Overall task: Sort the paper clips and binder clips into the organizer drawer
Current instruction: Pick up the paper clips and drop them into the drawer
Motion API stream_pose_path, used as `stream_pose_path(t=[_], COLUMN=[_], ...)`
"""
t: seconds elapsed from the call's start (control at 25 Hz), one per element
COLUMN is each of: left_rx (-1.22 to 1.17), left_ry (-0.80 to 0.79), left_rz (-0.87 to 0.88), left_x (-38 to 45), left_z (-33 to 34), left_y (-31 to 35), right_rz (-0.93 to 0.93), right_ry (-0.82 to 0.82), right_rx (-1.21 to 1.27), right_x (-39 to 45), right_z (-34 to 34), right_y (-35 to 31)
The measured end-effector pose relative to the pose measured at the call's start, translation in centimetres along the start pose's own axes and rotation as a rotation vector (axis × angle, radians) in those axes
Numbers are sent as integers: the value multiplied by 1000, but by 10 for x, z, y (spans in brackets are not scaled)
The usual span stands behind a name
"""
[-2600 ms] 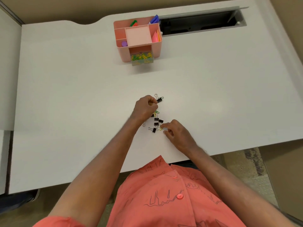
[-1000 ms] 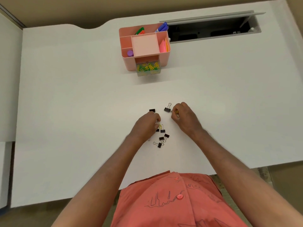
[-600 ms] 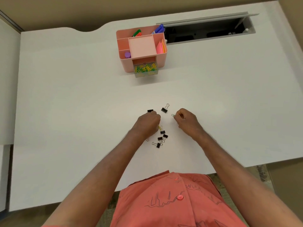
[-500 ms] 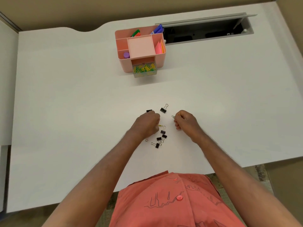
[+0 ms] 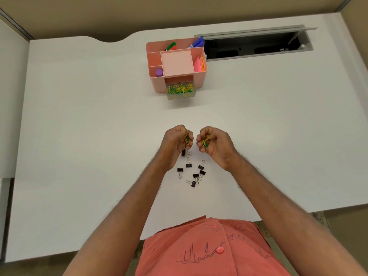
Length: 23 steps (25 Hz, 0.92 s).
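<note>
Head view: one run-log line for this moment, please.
left hand: holds paper clips | right hand: holds paper clips | binder clips: loose on desk | drawer: open, paper clips inside

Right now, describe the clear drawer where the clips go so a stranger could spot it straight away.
Find the pink desk organizer at the far middle of the white desk. The drawer sticks out of its near face, at the bottom. It is the only see-through part, filled with yellow and green paper clips.

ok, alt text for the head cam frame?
Left hand and right hand each pinch yellow and green paper clips above black binder clips on a white desk. The pink organizer's open drawer holds more.
</note>
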<state>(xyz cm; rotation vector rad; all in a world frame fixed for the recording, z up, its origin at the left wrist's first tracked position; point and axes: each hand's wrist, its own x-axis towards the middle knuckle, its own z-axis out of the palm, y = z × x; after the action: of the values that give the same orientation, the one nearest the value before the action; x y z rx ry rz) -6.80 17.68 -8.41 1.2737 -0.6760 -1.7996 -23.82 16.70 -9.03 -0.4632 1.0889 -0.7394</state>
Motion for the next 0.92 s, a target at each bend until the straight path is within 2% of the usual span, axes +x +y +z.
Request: stream_pose_path(t=[0.16,0.24,0.36,0.44,0.52,0.64,0.72,0.8,0.92], left_rx=[-265,-261,-176,-75,65,302,455,652,917], left_ry=[276,425,534,540,534,523,502,486,466], left_rz=[-80,-98,-58,-8,54,146,223,320,380], left_x=[14,21,29,34,40,50,59,68,84], left_z=[-1,-4,-12,-17,-20,-24,-27,-30,-29], left_y=[23,31,39,46,56,73,84,93,103], right_rz=[33,-53,-243,-398,-542,-558,-488,-444,-485], right_ry=[69,83,111,127,73,-50,-77,-81,-16], right_rx=[77,-47,-582,-1009,-1406,-1819,-1857,-1718,-1512], right_x=[21,36,61,77,91,112,122,128,130], right_z=[29,44,66,78,87,91,87,82,74], right_y=[-38,-63,-99,-118,-129,-132,-131,-131,-128])
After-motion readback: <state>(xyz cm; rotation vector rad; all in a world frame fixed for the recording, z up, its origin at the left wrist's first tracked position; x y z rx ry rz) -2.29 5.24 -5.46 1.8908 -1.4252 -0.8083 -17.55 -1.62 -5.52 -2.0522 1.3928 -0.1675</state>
